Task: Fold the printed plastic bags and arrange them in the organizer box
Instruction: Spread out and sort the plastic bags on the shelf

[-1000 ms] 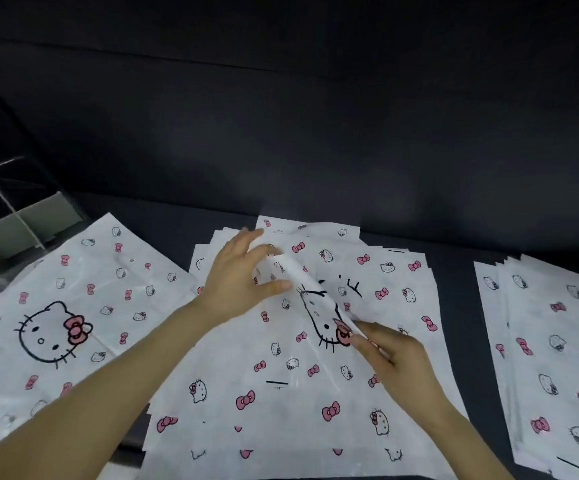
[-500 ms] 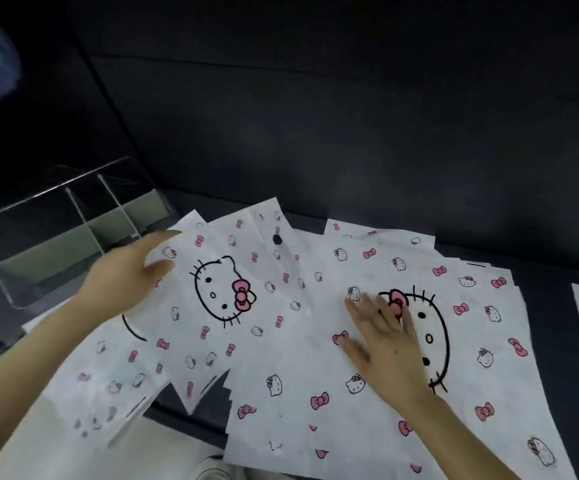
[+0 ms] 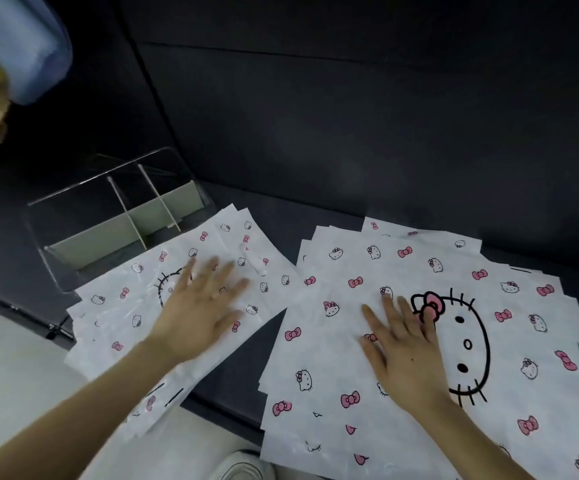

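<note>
Item: left stack of bags (image 3: 125, 306), printed plastic, unfolded, lying on the dark surface (image 3: 315, 209) with its long axis running from near-left to far-right.
Left hand (image 3: 198, 317): grip apart, fingers spread flat on the top sheet.
Item: right stack of bags (image 3: 419, 261), unfolded, just beside the first.
Right hand (image 3: 409, 355): grip apart, palm down beside the large cat print.
Item: organizer box (image 3: 73, 216), clear with dividers, no bags visible inside, touching the far edge of the left stack.
Note: the box lies up-left of both hands and the left hand is nearer. No bag is folded yet.
</note>
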Motion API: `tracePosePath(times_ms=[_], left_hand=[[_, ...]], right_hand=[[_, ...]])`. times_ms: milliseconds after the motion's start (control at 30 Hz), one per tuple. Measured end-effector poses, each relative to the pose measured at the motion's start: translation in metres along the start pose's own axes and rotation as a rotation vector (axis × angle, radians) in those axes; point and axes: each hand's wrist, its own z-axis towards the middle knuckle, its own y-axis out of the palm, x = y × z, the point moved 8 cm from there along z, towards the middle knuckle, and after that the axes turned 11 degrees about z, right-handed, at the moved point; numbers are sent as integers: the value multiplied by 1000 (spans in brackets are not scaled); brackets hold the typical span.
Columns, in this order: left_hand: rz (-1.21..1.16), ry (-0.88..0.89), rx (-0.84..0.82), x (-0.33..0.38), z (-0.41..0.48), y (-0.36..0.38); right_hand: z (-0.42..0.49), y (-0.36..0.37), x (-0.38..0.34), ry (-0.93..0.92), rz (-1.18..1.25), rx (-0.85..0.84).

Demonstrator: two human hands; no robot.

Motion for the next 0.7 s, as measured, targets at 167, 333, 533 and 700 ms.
tracePosePath(times_ms=[167,333,533,700], left_hand=[[-193,-157,-287,13,4,35],[-151,-250,-302,5,1,41],[-223,-228,-46,39,20,-5],[-421,-60,110,113,47,-44]], right_hand=[[0,-3,0,10,15,7],[-3,-18,2,45,59,60],[-44,-59,70,251,-24,218],[-88,-58,133,418,-95,178]])
